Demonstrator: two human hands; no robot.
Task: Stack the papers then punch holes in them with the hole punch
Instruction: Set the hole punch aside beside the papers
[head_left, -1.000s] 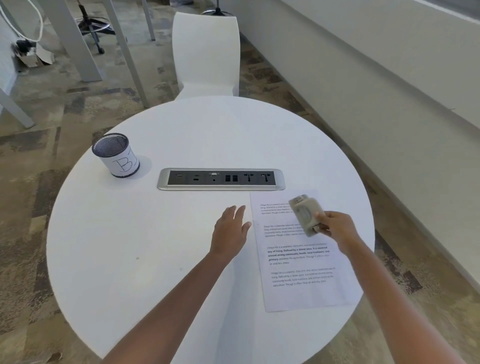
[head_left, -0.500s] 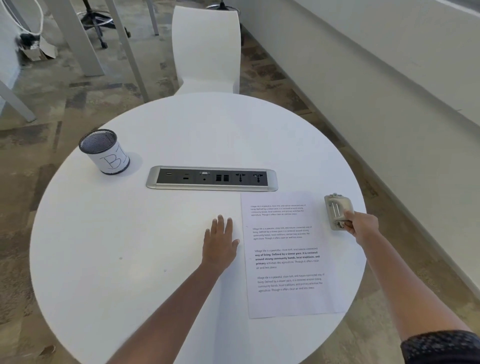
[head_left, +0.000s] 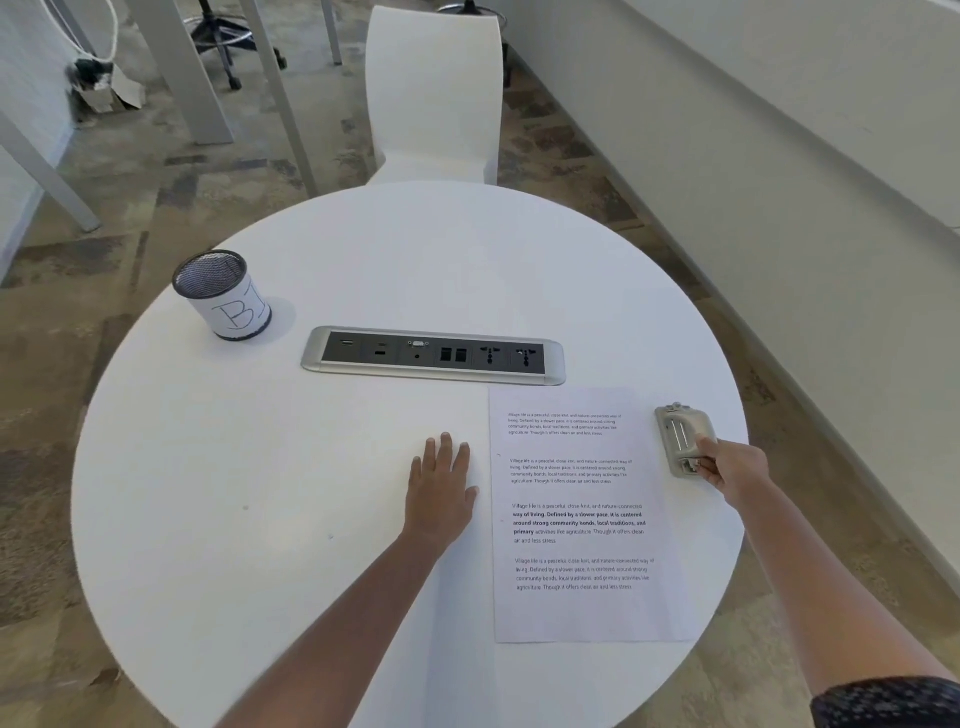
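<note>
Printed papers lie flat on the right half of the round white table, looking like a single neat stack. A grey metal hole punch rests on the table just past the papers' right edge. My right hand grips the near end of the punch with thumb and fingers. My left hand lies flat on the bare table just left of the papers, fingers spread, holding nothing.
A silver power-socket strip is set into the table's middle, just beyond the papers. A mesh pen cup marked "B" stands at the far left. A white chair sits behind the table. The wall runs along the right.
My right hand carried the hole punch from above the papers out to the right and set it down on the table beside them. My left hand stayed flat on the table left of the papers.
</note>
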